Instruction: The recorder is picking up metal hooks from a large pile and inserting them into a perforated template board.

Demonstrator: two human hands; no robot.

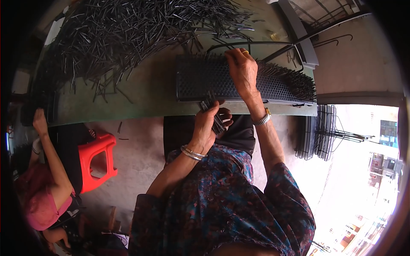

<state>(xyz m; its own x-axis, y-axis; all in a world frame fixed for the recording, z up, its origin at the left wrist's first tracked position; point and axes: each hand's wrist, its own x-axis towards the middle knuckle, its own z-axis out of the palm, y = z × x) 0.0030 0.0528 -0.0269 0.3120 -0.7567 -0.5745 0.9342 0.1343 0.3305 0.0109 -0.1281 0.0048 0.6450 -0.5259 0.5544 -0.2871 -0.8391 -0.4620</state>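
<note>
My left hand (207,123) is closed around a bundle of short dark rods (209,104), held just in front of the table's near edge. Before me on the table lies a long black perforated tray (205,79), its face covered with small round holes. Many thin dark rods (294,81) stand upright in its right part and along its far edge. Over the tray's far edge, my right hand (243,70) has its fingers pinched together and pointing down. What those fingertips hold, if anything, is too small to make out.
A large heap of loose dark rods (141,30) covers the table's far left. A curved dark bar (273,53) crosses behind the tray. At the left, a person in pink (47,200) works near a red plastic stool (97,162). Wire racks (324,132) stand beyond the table's right end.
</note>
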